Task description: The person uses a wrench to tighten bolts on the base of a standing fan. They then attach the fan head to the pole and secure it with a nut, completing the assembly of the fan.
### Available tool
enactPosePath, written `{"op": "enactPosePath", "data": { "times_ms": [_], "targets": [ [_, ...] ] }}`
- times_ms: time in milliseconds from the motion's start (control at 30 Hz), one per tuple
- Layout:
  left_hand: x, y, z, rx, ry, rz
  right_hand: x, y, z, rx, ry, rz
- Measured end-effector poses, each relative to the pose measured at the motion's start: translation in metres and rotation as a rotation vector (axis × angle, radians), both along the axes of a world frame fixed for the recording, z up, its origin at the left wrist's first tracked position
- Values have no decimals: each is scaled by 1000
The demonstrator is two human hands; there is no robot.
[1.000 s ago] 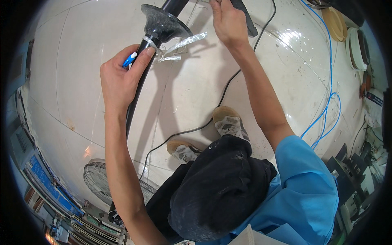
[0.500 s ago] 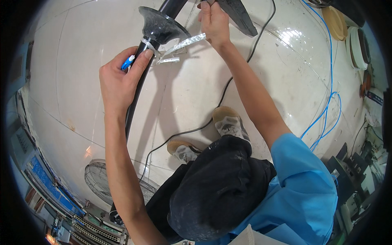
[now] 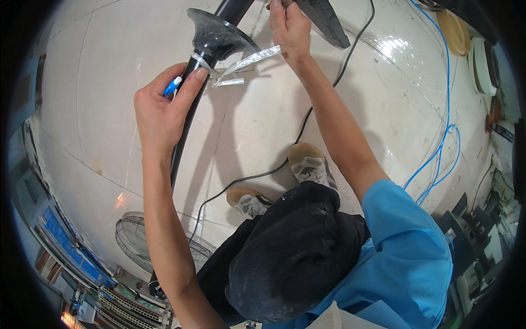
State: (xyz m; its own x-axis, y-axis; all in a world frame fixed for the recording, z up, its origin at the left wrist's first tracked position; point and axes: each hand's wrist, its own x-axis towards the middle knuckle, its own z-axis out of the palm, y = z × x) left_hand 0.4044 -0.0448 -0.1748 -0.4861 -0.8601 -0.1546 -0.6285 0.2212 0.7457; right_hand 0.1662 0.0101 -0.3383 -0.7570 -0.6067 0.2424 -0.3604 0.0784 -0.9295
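Item: black pole [image 3: 183,129] with funnel-shaped collar [image 3: 215,35], standing over the tiled floor [image 3: 87,82]. Left hand [image 3: 161,112] was clenched round the pole, pinning a small blue-and-white connector [image 3: 172,86] against it. Right hand [image 3: 289,27] pinched the far end of a clear tape strip [image 3: 249,59] stretched from the pole. Risks, as judged: tape could twist and stick to itself if tension slackened; connector could slip from under the thumb; black cable [image 3: 307,118] lay near the shoes [image 3: 309,164], a trip hazard.
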Motion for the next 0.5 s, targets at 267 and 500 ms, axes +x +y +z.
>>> {"op": "enactPosePath", "data": {
  "times_ms": [267,500],
  "targets": [
    [2,0,-1,4,19,-10,0,-8,-9,-68,48,11],
    [2,0,-1,-11,11,-21,1,-6,-6,-89,12,16]
  ]
}}
